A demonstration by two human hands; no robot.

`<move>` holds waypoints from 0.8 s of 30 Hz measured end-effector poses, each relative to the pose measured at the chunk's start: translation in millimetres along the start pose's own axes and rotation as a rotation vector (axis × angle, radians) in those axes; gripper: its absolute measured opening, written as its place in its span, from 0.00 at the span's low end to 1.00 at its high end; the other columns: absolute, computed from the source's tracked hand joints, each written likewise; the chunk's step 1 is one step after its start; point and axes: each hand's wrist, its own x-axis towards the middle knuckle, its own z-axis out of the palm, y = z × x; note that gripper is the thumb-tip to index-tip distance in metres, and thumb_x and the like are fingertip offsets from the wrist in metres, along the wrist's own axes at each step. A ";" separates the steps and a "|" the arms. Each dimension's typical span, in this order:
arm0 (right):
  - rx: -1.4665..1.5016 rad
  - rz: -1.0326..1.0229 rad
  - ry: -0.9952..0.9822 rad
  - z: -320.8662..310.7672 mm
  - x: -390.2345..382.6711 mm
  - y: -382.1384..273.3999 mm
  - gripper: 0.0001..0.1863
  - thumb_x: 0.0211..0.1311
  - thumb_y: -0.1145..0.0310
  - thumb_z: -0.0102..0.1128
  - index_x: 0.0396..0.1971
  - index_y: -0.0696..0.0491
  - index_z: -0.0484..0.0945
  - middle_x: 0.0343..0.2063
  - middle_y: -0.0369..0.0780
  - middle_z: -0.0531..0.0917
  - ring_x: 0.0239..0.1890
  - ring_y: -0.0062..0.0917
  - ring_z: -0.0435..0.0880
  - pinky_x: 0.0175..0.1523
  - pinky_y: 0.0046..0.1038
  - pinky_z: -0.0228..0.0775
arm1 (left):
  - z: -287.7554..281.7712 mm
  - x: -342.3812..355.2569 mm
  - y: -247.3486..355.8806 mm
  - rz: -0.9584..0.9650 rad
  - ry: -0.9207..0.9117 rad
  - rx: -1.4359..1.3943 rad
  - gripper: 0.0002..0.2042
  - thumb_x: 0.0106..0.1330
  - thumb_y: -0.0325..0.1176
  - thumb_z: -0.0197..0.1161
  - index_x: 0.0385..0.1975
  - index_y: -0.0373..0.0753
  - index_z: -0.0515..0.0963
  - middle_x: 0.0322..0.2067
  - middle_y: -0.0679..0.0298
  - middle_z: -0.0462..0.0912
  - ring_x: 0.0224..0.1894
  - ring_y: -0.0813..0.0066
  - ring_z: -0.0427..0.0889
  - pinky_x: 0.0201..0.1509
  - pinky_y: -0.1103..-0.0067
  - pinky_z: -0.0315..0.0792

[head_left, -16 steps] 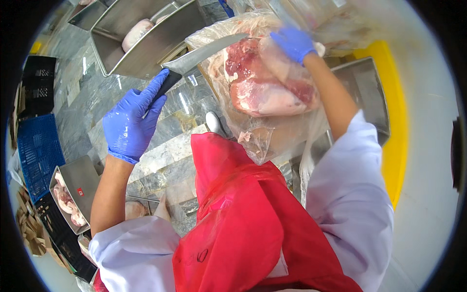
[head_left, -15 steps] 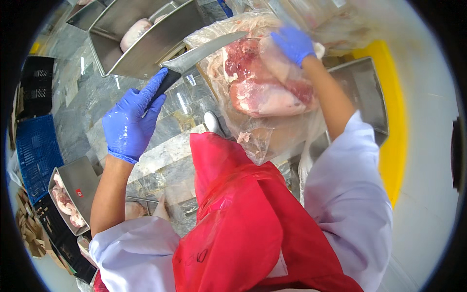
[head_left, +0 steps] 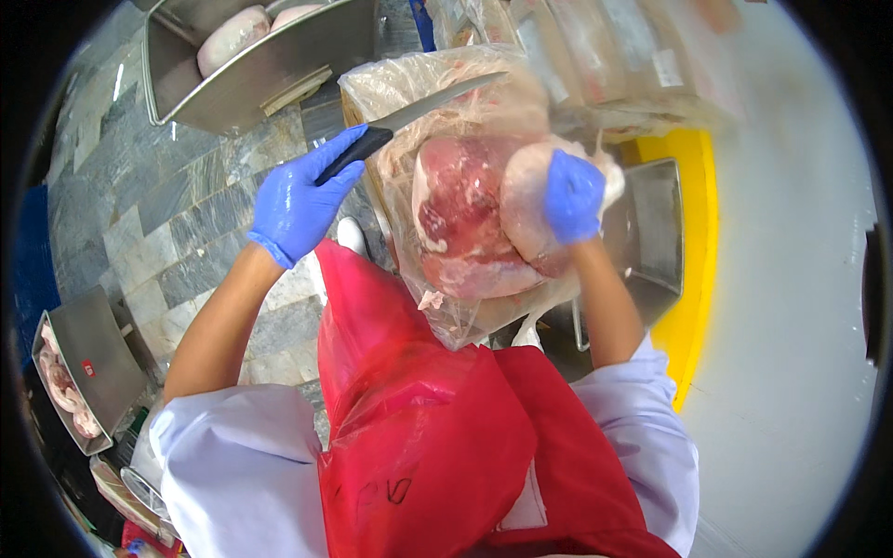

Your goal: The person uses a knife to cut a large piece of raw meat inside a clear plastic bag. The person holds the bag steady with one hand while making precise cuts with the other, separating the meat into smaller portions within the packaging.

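My left hand (head_left: 299, 205), in a blue glove, is wrapped round the black handle of a long, slightly curved butcher knife (head_left: 430, 106). The blade points right and away, above the far side of a large cut of raw red meat (head_left: 460, 200). This meat lies on clear plastic sheeting (head_left: 383, 86) over a box. My right hand (head_left: 573, 197), also blue-gloved, is closed in a fist on a pale, skin-covered piece of meat (head_left: 526, 203) at the right of the red cut. Its fingertips are hidden. A small meat scrap (head_left: 431, 300) sits on the plastic's near edge.
A deep metal bin (head_left: 270, 98) with pale meat stands at far left, another (head_left: 98, 363) with meat pieces at near left. Right of the meat are a metal tub (head_left: 668, 232) and a yellow edge (head_left: 699, 242). Plastic-wrapped packages (head_left: 595, 51) lie beyond.
My right hand, blurred and stretched out at the meat's far side before, has come nearer and closed on the pale piece. My left hand with the knife has shifted right. The whole view has shifted.
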 end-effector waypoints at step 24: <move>0.109 0.302 -0.184 -45.2 -74.7 -65.1 0.10 0.55 0.74 0.68 0.35 0.57 0.78 0.30 0.43 0.79 0.32 0.43 0.78 0.44 0.42 0.72 | -23.4 -38.5 8.0 -0.172 -0.184 0.210 0.19 0.66 0.46 0.69 0.53 0.46 0.83 0.33 0.51 0.87 0.33 0.52 0.87 0.40 0.70 0.79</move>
